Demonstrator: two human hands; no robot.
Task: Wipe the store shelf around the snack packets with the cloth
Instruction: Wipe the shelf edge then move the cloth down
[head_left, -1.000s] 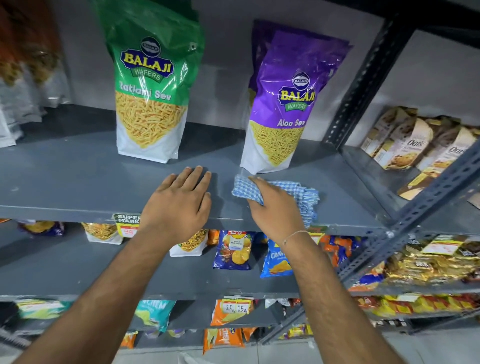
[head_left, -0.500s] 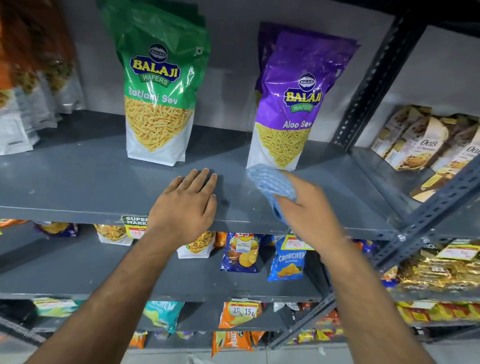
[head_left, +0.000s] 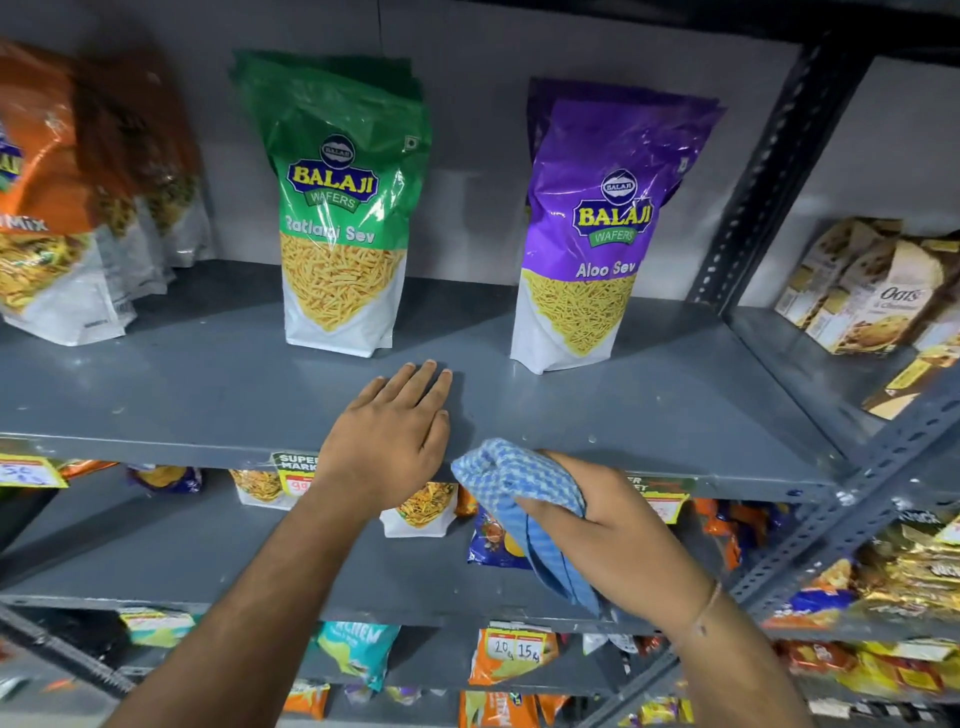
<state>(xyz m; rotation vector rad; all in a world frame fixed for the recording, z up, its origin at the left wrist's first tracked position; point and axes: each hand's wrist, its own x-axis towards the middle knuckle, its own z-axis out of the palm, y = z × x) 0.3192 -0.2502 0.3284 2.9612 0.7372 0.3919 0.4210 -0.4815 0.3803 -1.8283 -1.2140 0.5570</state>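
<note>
The cloth (head_left: 524, 499) is gripped bunched in the right hand (head_left: 618, 540), at the shelf (head_left: 208, 395) front edge. The left hand (head_left: 389, 431) is laid flat on the shelf, fingers together. Behind, green packet (head_left: 340, 218) and purple packet (head_left: 602, 239) are stood upright, well apart.
</note>
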